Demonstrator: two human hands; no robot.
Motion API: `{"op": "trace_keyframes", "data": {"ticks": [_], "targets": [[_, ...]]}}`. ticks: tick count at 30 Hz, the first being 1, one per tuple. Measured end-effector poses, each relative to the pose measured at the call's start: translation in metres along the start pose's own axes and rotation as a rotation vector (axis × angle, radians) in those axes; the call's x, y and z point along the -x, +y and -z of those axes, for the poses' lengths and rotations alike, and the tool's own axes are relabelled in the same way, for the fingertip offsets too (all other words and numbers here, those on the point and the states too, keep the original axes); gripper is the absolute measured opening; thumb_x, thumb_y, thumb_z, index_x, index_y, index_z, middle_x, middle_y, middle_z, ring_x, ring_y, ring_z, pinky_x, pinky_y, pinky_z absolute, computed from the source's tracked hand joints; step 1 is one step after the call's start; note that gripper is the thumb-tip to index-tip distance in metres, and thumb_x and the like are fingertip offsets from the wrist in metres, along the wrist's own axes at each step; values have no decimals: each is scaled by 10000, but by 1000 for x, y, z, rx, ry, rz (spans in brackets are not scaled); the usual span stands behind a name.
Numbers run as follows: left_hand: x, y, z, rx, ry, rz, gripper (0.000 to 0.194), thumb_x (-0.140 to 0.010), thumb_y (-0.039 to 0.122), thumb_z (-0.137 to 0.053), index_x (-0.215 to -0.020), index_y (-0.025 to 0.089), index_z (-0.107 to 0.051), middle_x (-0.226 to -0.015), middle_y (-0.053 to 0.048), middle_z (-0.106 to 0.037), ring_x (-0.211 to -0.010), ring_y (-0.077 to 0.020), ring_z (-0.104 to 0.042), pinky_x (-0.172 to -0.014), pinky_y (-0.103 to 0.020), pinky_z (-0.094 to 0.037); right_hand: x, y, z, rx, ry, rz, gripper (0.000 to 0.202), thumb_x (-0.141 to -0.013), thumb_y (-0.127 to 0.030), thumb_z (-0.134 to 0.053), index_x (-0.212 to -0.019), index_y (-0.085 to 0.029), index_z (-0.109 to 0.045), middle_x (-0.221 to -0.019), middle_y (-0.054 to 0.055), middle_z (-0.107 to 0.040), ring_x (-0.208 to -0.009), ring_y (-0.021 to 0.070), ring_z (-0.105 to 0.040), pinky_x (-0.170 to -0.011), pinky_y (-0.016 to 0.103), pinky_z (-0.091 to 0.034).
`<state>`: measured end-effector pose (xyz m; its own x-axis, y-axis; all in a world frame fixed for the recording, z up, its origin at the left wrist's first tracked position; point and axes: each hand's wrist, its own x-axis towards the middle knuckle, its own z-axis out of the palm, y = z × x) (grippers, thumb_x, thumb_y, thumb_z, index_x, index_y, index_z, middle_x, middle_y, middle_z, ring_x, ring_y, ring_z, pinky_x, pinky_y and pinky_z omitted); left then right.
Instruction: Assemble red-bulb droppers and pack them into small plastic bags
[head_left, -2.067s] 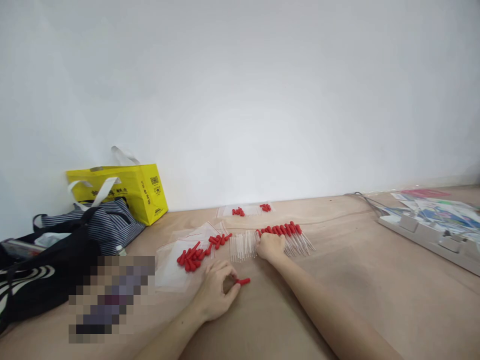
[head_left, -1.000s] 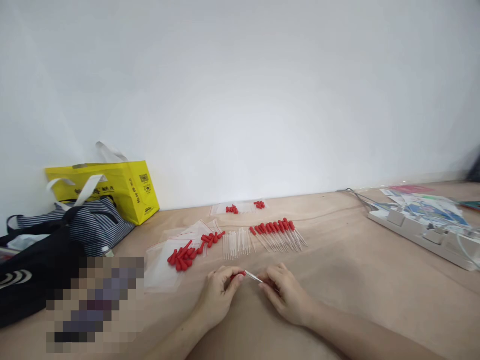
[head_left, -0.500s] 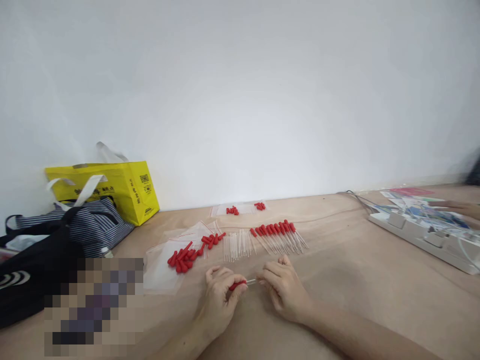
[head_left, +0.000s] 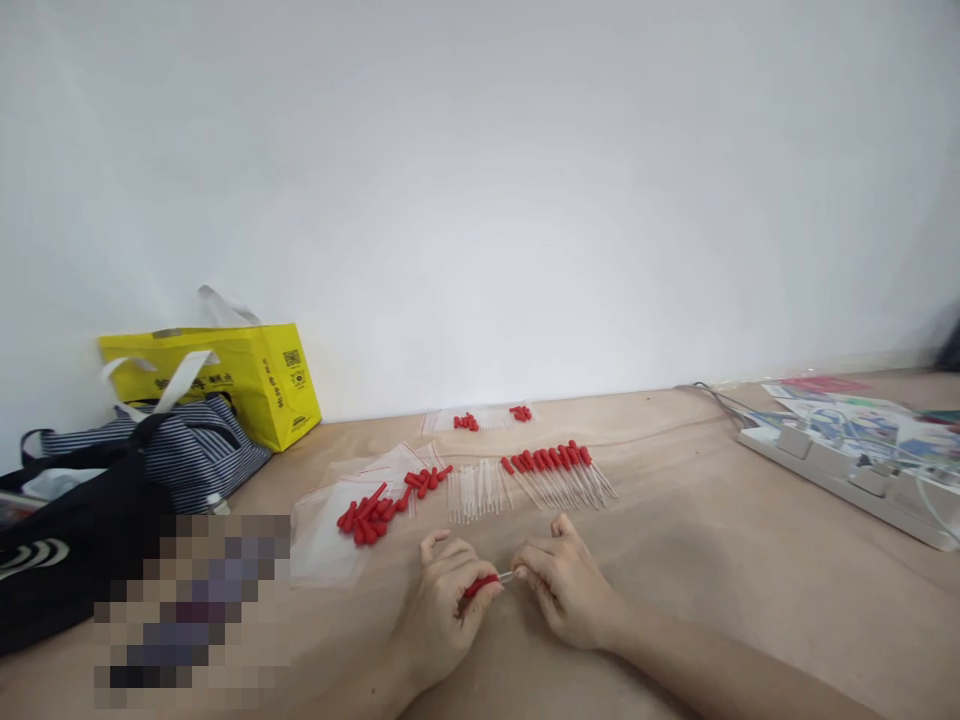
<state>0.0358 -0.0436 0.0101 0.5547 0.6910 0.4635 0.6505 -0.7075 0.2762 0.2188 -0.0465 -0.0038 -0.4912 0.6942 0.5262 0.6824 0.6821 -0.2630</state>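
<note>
My left hand (head_left: 450,605) pinches a red rubber bulb (head_left: 481,585) near the front middle of the table. From the bulb's right end a thin clear tube (head_left: 505,577) runs into the closed fingers of my right hand (head_left: 562,585). Beyond my hands lies a row of clear tubes (head_left: 476,491) without bulbs. To its right is a row of tubes with red bulbs on their far ends (head_left: 551,458). Loose red bulbs (head_left: 366,520) are heaped on clear plastic bags (head_left: 319,540) at the left.
Further back, more red bulbs (head_left: 466,422) lie on a clear bag near the wall. A yellow bag (head_left: 281,385), a striped bag (head_left: 187,450) and a black bag (head_left: 82,560) stand at the left. At the right are a white power strip (head_left: 847,480) and printed sheets (head_left: 840,420).
My right hand's fingers have moved closer to the bulb, so less of the tube shows between my hands. At the far right, another person's hand has left the view.
</note>
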Motion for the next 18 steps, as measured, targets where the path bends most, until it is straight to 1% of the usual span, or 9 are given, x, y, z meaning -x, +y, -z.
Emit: {"op": "trace_keyframes", "data": {"ticks": [3,6,9,11,13,15,16,18], "targets": [[-5,-1,4,17,-38,6,193,-818,251,-443,-692,215,-585,-619,15,-594,-665,-154,-527,-876,-420,-243,-3,3,1,-18,-59,-18,235,-848,-159,-301,-766,-184,-520,-673,-6,-584,-571,107,-431,-657,280,-224],[-11,-5,10,18,-51,24,166,-805,269,-469,-712,226,-600,-648,12,-608,-708,-170,-528,-881,-438,-230,-8,9,6,-45,-119,-11,245,-880,-201,-302,-828,-202,-542,-754,-2,-591,-660,113,-474,-664,265,-244],[-14,-9,12,13,-46,31,148,-799,272,-485,-722,230,-604,-678,8,-626,-727,-177,-530,-884,-445,-216,-9,13,11,0,-111,14,207,-866,-222,-366,-873,-231,-573,-815,14,-588,-764,136,-476,-674,273,-244],[-14,-11,10,7,-47,23,155,-808,268,-479,-721,235,-604,-683,12,-632,-730,-175,-536,-885,-442,-212,-8,12,11,37,-112,33,185,-845,-212,-405,-854,-234,-588,-790,17,-594,-774,148,-467,-677,288,-236],[-13,-14,9,-13,-24,21,140,-814,271,-478,-768,252,-609,-721,18,-642,-761,-179,-544,-888,-435,-209,-7,12,10,51,-119,33,164,-827,-201,-426,-818,-219,-589,-761,16,-603,-763,151,-467,-676,294,-235],[-13,-21,9,-63,54,49,137,-803,304,-496,-893,274,-595,-838,7,-651,-851,-203,-539,-891,-430,-208,-8,15,8,47,-97,-38,158,-814,-188,-428,-800,-205,-584,-771,16,-612,-763,153,-479,-682,293,-241],[-13,-25,9,-102,111,83,195,-792,325,-507,-970,278,-572,-908,-6,-644,-901,-218,-527,-888,-429,-213,-9,19,7,42,-64,-113,165,-810,-181,-421,-796,-201,-583,-783,17,-617,-767,154,-490,-688,290,-247],[-14,-37,13,-201,239,184,307,-774,349,-513,-1068,260,-522,-992,-40,-625,-960,-246,-503,-877,-432,-223,-15,31,8,34,18,-323,192,-809,-178,-398,-800,-196,-590,-812,21,-628,-780,157,-514,-694,281,-263]]}}
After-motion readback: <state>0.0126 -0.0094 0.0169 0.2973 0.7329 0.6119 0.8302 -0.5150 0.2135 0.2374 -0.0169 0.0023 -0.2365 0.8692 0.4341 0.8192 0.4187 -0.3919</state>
